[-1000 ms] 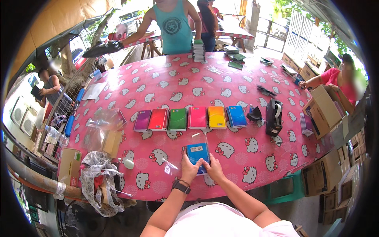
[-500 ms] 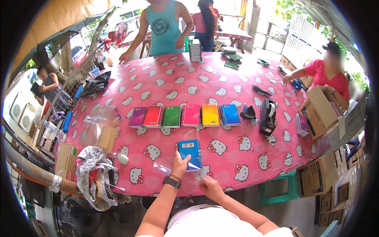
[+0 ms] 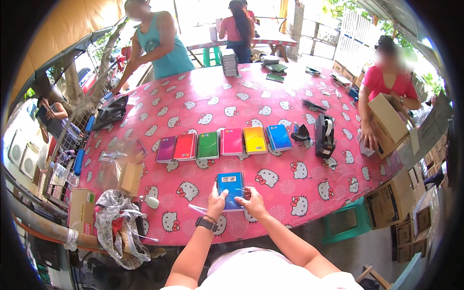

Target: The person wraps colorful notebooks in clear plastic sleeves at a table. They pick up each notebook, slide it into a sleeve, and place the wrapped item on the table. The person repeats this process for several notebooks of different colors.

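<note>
In the upper left of the frame, a person in a teal tank top (image 3: 166,53) is leaning down near a black plastic bag (image 3: 111,113), which is lying crumpled beside a blue tube (image 3: 90,124). At the right, a person in a pink shirt (image 3: 384,83) is reaching down beside an open carton (image 3: 385,126). In the lower left, a patterned plastic bag (image 3: 113,208) is slumping near a tan box (image 3: 80,211). In the lower right, a green stool (image 3: 361,217) is standing beside a brown box (image 3: 392,207).
</note>
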Action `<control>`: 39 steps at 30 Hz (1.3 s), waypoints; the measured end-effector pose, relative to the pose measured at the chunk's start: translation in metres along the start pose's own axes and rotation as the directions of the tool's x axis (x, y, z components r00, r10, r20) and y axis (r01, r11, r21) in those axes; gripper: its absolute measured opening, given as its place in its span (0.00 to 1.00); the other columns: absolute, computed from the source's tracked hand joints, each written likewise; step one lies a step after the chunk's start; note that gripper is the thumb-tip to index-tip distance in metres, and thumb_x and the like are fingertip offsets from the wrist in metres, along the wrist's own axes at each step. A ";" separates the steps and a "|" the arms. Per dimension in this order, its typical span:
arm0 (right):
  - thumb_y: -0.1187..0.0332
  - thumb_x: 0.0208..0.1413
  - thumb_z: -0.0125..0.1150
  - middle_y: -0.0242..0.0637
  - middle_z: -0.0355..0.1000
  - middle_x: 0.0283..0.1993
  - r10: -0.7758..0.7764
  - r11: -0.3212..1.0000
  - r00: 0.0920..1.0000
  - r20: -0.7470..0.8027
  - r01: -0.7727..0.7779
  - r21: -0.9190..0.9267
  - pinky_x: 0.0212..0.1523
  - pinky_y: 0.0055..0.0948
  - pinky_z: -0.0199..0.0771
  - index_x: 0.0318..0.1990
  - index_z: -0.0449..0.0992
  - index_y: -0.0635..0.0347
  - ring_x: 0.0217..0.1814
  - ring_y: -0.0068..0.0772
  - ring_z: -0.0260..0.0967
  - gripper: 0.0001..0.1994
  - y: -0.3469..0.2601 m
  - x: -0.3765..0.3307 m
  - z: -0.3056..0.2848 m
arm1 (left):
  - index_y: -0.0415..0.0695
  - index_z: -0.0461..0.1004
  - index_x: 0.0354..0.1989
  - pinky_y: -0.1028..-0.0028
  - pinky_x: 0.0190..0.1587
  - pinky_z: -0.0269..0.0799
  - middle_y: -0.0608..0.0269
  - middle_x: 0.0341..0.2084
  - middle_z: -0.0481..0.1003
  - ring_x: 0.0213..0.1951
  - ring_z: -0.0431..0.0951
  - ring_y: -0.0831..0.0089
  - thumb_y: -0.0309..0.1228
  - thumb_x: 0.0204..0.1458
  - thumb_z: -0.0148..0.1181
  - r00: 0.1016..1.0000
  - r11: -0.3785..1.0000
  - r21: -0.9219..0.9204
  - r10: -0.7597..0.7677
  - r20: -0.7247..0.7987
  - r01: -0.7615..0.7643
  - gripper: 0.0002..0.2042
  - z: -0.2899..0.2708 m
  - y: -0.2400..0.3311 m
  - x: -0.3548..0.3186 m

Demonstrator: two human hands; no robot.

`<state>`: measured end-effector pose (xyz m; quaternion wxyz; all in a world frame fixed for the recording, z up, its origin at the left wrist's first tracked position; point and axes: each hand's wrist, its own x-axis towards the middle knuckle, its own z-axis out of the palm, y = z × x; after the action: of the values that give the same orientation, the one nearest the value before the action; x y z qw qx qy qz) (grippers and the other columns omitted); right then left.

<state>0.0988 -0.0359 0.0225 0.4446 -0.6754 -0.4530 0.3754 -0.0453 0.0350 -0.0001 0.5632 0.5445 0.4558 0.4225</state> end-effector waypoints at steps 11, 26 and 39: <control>0.56 0.58 0.46 0.37 0.32 0.73 -0.271 0.670 0.956 0.115 0.273 -0.691 0.65 0.59 0.32 0.69 0.42 0.50 0.75 0.46 0.25 0.33 -0.018 -0.002 0.006 | 0.30 0.47 0.63 0.60 0.55 0.59 0.35 0.50 0.64 0.52 0.65 0.48 0.34 0.51 0.54 0.996 0.949 0.301 -0.075 -0.056 0.089 0.35 0.012 0.010 -0.012; 0.54 0.59 0.42 0.34 0.31 0.73 -0.220 0.472 0.952 0.214 0.296 -0.830 0.61 0.70 0.31 0.68 0.44 0.49 0.74 0.51 0.25 0.31 -0.032 0.002 0.010 | 0.34 0.58 0.56 0.66 0.52 0.64 0.45 0.48 0.68 0.51 0.67 0.60 0.34 0.41 0.68 1.000 0.651 0.759 0.028 -0.012 -0.009 0.34 -0.091 0.013 -0.017; 0.56 0.49 0.61 0.46 0.71 0.27 -0.141 0.908 0.982 0.130 0.180 -0.378 0.35 0.37 0.70 0.23 0.76 0.66 0.31 0.41 0.71 0.18 -0.072 0.041 0.002 | 0.39 0.75 0.42 0.73 0.32 0.71 0.55 0.30 0.76 0.30 0.76 0.69 0.22 0.43 0.60 0.842 0.627 0.572 0.470 0.264 -0.529 0.15 0.003 0.065 -0.048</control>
<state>0.0899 0.0171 0.0850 0.3082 -0.6910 -0.5939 0.2735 -0.0516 -0.0088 0.0673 0.2303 0.8221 0.3745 0.3618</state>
